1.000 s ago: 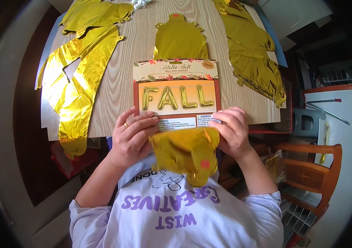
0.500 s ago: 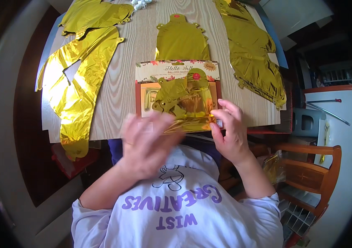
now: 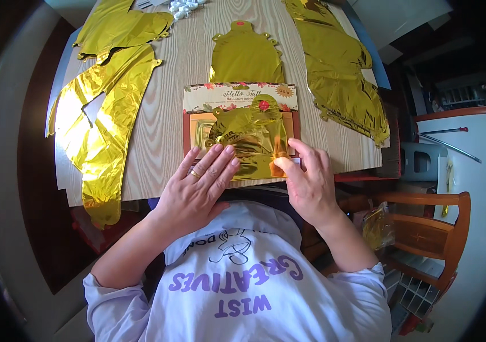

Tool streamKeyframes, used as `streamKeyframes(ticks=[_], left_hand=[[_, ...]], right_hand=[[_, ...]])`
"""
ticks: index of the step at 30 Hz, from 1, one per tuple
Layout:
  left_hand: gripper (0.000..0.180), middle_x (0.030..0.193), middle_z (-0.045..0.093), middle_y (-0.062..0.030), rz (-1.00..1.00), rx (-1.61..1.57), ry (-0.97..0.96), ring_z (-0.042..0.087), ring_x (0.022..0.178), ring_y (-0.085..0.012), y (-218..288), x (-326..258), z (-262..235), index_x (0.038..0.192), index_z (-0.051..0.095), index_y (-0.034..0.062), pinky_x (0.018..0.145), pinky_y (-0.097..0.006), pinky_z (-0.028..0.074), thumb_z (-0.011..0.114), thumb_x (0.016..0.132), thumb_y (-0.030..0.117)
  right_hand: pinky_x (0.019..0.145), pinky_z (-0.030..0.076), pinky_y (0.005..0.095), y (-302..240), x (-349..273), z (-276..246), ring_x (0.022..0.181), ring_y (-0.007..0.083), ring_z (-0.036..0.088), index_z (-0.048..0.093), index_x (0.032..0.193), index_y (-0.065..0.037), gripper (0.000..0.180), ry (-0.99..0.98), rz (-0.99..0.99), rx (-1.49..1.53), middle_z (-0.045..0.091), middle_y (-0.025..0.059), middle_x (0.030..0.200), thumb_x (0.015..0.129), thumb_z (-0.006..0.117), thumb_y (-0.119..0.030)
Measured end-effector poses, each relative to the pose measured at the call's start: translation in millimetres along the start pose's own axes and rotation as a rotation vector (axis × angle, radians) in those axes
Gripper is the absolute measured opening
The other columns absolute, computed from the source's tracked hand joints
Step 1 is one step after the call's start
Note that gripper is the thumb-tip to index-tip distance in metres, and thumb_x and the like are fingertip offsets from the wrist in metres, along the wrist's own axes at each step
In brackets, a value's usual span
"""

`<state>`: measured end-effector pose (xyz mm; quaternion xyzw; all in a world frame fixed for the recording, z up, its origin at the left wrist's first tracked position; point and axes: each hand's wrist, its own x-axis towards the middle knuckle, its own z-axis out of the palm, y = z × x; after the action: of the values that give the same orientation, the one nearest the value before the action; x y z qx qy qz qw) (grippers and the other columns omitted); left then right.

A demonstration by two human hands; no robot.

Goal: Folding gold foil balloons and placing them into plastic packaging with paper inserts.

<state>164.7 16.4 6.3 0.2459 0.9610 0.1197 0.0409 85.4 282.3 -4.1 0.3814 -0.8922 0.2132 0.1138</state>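
Note:
A folded gold foil balloon (image 3: 248,128) lies on a printed cardboard package backing (image 3: 197,94) at the table's near edge. My left hand (image 3: 200,179), with a ring on one finger, rests flat across the lower left of the foil and card, fingers stretched out. At the lower right my right hand (image 3: 311,182) presses its thumb on the foil; the forefinger is bent near the card's right edge, apart from the thumb. Just beyond the card, a flat gold foil balloon (image 3: 247,57) lies partly covered by it.
More flat gold foil balloons lie on the wood-grain table (image 3: 174,114): a long one (image 3: 106,125) at left, overhanging the near edge, and one (image 3: 345,74) at right. White ribbon coils (image 3: 186,7) sit at the far edge. A wooden chair (image 3: 425,233) stands at right.
My left hand has come down flat onto the foil and card after a blurred motion. My right thumb has moved onto the foil. The view has shifted slightly.

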Motion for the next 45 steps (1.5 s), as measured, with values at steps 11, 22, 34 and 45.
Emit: streamKeyframes(ticks=[11,22,34,45], left_hand=[[0.088,0.166,0.029,-0.0093,0.000,0.132,0.052,0.024,0.155,-0.0281,0.1,-4.3,8.4,0.159,0.034,0.0100,0.127,-0.050,0.017,0.068,0.087,0.047],[0.084,0.152,0.042,-0.0103,0.010,0.168,0.288,0.040,0.141,-0.0312,0.8,-12.3,29.1,0.151,0.049,0.0209,0.120,-0.053,0.032,0.081,0.076,0.039],[0.058,0.129,0.058,-0.0143,0.028,0.023,0.770,0.058,0.117,-0.0342,-4.7,-31.3,33.6,0.125,0.059,0.0084,0.107,-0.054,0.042,0.084,0.076,0.028],[0.052,0.128,0.062,-0.0118,0.118,-0.037,0.494,0.060,0.119,-0.0315,-17.2,-13.2,13.9,0.121,0.064,0.0076,0.104,-0.051,0.046,0.083,0.075,0.020]], right_hand=[[0.086,0.051,0.0348,75.2,121.3,-27.2,0.108,0.0213,0.061,0.063,0.122,-0.005,0.044,-0.266,0.238,0.314,0.064,0.0095,0.117,0.083,0.080,-0.014],[0.074,0.051,0.0244,147.0,190.0,-45.4,0.084,0.0070,0.061,0.065,0.108,-0.007,0.014,-0.269,0.257,0.741,0.066,-0.0011,0.092,0.096,0.070,-0.015],[0.077,0.054,0.0256,100.7,107.6,-27.6,0.089,0.0086,0.065,0.065,0.109,0.000,0.016,-0.215,0.537,0.829,0.070,0.0025,0.101,0.096,0.068,-0.007],[0.103,0.041,0.0511,-40.9,31.7,-37.6,0.118,0.0345,0.056,0.063,0.123,-0.004,0.048,-0.044,-0.101,-0.031,0.060,0.0155,0.121,0.079,0.076,-0.017]])
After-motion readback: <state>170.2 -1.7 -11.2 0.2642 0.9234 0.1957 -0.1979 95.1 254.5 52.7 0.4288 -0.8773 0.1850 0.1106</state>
